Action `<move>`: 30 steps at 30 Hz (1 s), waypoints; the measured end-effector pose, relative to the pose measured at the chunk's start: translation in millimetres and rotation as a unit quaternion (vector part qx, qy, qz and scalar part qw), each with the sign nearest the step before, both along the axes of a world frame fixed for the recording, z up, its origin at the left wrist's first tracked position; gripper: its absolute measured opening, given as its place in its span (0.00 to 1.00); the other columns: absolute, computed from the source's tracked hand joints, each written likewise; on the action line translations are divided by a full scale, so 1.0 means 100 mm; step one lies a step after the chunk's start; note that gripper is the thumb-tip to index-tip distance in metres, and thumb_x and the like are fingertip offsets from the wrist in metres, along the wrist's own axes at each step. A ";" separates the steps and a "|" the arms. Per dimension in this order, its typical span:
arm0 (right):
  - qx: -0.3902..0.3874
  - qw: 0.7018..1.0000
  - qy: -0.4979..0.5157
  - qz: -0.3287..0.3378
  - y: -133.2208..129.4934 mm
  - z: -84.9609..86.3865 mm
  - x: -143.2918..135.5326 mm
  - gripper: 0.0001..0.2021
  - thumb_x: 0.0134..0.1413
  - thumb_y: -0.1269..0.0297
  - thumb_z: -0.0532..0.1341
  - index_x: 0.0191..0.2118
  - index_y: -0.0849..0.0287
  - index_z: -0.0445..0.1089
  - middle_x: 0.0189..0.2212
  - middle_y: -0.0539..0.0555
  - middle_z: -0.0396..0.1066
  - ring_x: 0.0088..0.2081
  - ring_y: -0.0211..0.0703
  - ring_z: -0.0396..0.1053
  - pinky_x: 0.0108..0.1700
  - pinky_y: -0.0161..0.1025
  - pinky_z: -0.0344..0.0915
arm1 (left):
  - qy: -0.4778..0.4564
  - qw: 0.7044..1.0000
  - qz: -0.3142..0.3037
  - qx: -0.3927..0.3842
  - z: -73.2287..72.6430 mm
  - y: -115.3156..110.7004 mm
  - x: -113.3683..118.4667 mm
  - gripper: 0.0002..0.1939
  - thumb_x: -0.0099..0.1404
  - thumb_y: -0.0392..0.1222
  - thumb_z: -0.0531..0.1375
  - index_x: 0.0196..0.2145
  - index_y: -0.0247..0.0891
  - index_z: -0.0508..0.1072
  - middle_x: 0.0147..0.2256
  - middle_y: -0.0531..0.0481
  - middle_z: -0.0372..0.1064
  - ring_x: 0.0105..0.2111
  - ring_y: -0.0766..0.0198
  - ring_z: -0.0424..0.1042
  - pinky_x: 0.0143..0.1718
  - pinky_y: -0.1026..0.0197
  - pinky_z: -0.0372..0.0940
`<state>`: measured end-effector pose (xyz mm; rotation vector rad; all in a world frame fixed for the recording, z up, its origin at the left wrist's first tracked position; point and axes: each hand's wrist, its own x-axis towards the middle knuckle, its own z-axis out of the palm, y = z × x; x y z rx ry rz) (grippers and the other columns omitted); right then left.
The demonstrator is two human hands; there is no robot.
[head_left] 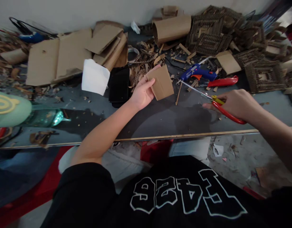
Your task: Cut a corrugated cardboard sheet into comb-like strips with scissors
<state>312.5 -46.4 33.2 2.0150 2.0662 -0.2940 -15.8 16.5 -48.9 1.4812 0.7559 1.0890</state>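
Observation:
My left hand [143,91] pinches a small square of brown cardboard [163,85] between thumb and fingers, lifted over the table. Closed around the red and yellow handles of a pair of scissors [228,113] is my right hand [238,103]. The scissor blades point left toward the cardboard but stay apart from it. Just beyond the blades lies a blue glue gun [199,72] with an orange trigger. A red-handled tool [223,81] rests beside it. Left of my left hand is a black flat object [119,84].
Stacked layered cardboard squares [264,74] and a cardboard tube [173,29] stand at the back. Larger cardboard sheets [72,55], a white paper piece [95,77] and a green bottle [41,115] are on the left. Scraps litter the grey table [146,125].

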 end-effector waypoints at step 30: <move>0.340 0.907 0.148 0.202 -0.28 -0.74 0.16 0.08 0.61 0.63 0.60 0.38 0.57 0.77 0.44 0.59 0.81 0.45 0.53 0.78 0.53 0.50 0.70 | 0.394 0.865 -0.131 0.280 0.02 -0.07 -0.06 0.58 0.53 0.68 0.69 0.72 0.40 0.54 0.71 0.31 0.54 0.70 0.35 0.56 0.69 0.32 0.50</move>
